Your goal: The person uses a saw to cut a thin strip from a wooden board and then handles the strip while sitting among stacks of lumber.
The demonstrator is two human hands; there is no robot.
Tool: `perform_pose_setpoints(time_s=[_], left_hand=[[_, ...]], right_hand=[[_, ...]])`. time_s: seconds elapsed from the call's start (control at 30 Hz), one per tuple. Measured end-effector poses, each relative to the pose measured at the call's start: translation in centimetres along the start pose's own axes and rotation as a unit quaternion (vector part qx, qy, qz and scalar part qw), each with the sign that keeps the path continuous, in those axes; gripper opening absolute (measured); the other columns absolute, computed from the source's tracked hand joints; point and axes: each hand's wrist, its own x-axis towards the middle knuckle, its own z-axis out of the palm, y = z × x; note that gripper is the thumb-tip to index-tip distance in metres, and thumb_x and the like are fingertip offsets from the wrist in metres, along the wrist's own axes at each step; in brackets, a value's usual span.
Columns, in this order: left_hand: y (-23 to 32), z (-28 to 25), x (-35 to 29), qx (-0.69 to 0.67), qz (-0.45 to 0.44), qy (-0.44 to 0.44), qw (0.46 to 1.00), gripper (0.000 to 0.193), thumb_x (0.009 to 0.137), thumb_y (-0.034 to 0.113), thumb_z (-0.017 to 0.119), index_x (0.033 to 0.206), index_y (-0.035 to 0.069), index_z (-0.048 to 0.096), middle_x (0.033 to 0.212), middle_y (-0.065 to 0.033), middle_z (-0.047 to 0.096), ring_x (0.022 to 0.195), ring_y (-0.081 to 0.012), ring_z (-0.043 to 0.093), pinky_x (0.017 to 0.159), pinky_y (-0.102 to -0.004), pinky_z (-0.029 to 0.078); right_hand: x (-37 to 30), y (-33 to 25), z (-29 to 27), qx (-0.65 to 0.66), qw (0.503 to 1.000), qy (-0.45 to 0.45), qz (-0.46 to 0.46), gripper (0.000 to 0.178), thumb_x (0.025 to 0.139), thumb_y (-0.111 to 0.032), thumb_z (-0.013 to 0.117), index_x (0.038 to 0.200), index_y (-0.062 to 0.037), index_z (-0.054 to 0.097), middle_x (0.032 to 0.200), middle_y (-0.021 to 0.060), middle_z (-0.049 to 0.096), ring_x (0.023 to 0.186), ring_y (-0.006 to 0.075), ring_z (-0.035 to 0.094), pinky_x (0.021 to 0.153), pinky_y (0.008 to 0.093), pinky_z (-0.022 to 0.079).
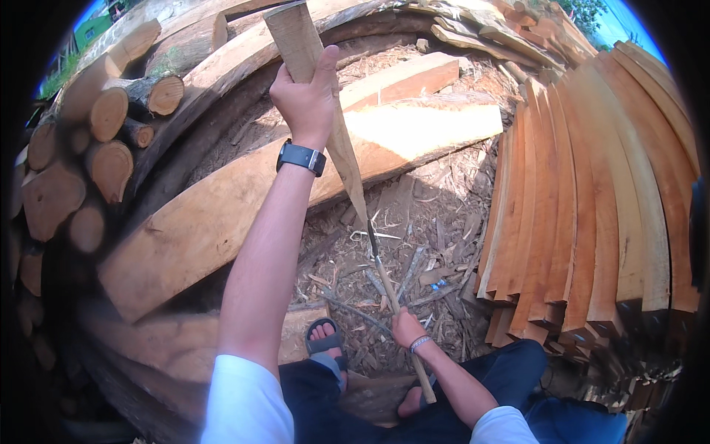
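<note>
My left hand (307, 103) is raised and wrapped round a long, pale wooden stake (345, 159), wide at the top and tapering to a narrow lower end. Lower down, my right hand (407, 328) grips the long wooden handle of a bladed tool (387, 281). Its thin, dark metal head is seen nearly edge-on, so its exact kind is unclear. That head lies at the stake's narrow tip; whether the two touch I cannot tell. A dark watch sits on my left wrist and a bracelet on my right.
Beyond the stake lies a thick sawn timber (222, 229), partly sunlit. Cut logs (111, 170) are piled at left, and reddish boards (584, 192) stack up at right. Wood chips and bark (414, 214) cover the ground. My sandalled foot (325, 340) rests near the handle.
</note>
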Motion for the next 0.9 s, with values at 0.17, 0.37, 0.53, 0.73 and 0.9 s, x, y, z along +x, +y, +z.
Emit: perform_pose_setpoints(time_s=[0.17, 0.37, 0.53, 0.73, 0.9], left_hand=[[-0.2, -0.2, 0.1, -0.001, 0.0, -0.003, 1.0, 0.052, 0.079, 0.046, 0.08, 0.089, -0.002, 0.062, 0.069, -0.006, 0.066, 0.058, -0.0122, 0.066, 0.052, -0.0251, 0.053], [0.0, 0.6, -0.2, -0.025, -0.003, -0.022, 0.999, 0.052, 0.078, 0.046, 0.08, 0.088, -0.002, 0.063, 0.07, -0.0061, 0.066, 0.058, -0.0124, 0.065, 0.051, -0.0245, 0.053], [0.1, 0.6, 0.0, -0.032, -0.023, -0.053, 0.998, 0.051, 0.081, 0.043, 0.078, 0.096, -0.004, 0.063, 0.074, -0.0076, 0.066, 0.059, -0.0137, 0.066, 0.054, -0.0273, 0.057], [0.0, 0.6, 0.2, -0.027, -0.006, -0.031, 0.999, 0.05, 0.082, 0.041, 0.078, 0.095, -0.004, 0.063, 0.075, -0.0081, 0.066, 0.059, -0.0141, 0.066, 0.053, -0.0279, 0.058], [-0.4, 0.1, 0.4, -0.026, -0.011, -0.028, 0.999, 0.054, 0.079, 0.047, 0.079, 0.089, -0.003, 0.063, 0.072, -0.0077, 0.067, 0.059, -0.0133, 0.067, 0.051, -0.0246, 0.054]], right_hand=[[-0.9, -1.7, -1.7, 0.033, 0.999, -0.002, -0.02, 0.031, 0.1, -0.025, 0.046, 0.099, 0.0056, 0.05, 0.064, 0.0189, 0.062, 0.047, 0.0301, 0.063, 0.041, 0.0414, 0.049], [0.1, -2.2, -5.5, 0.64, 0.701, -0.267, 0.168, 0.027, 0.104, -0.033, 0.041, 0.097, -0.0083, 0.048, 0.055, -0.0023, 0.035, 0.037, 0.0085, 0.036, 0.031, 0.026, 0.031], [0.5, -0.6, -6.0, 0.627, 0.702, -0.292, 0.169, 0.026, 0.104, -0.032, 0.041, 0.1, -0.0075, 0.048, 0.055, 0.0, 0.039, 0.038, 0.0123, 0.036, 0.034, 0.0305, 0.033], [-1.5, -2.5, -4.1, -0.017, 0.999, 0.022, -0.022, 0.027, 0.097, -0.023, 0.049, 0.102, 0.0033, 0.045, 0.077, 0.0367, 0.061, 0.073, 0.0564, 0.059, 0.07, 0.0575, 0.05], [-2.3, -7.1, -8.6, 0.082, 0.992, 0.087, -0.03, 0.024, 0.096, -0.019, 0.048, 0.098, 0.0053, 0.045, 0.076, 0.0373, 0.061, 0.077, 0.0554, 0.06, 0.072, 0.0596, 0.049]])
